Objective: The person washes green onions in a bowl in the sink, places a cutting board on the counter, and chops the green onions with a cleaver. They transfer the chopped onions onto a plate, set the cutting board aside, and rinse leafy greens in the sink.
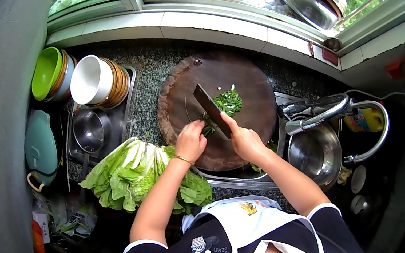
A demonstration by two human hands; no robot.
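The right hand is wrapped around the grip end of a cleaver, whose dark blade slants away from the person toward the upper left, across a round wooden chopping board. The left hand is on the other side of the blade, its fingers bent and drawn together at a small bunch of uncut greens; I cannot tell whether they are closed on the stems or only resting against them. A small heap of chopped greens lies on the board just to the right of the blade, with some white bits at its far edge. A yellow bracelet circles the left wrist. Near the left forearm, a large head of leafy vegetable lies on the near left side of the board, its pale ribs facing up and its leaves partly hidden by the arm. Farther left, a white bowl leans beside a stack of brown-rimmed bowls on a metal tray, and a metal ladle lies closer to the person. Right of the board, a curved faucet reaches over a metal basin. The person wears a white apron over a dark shirt.
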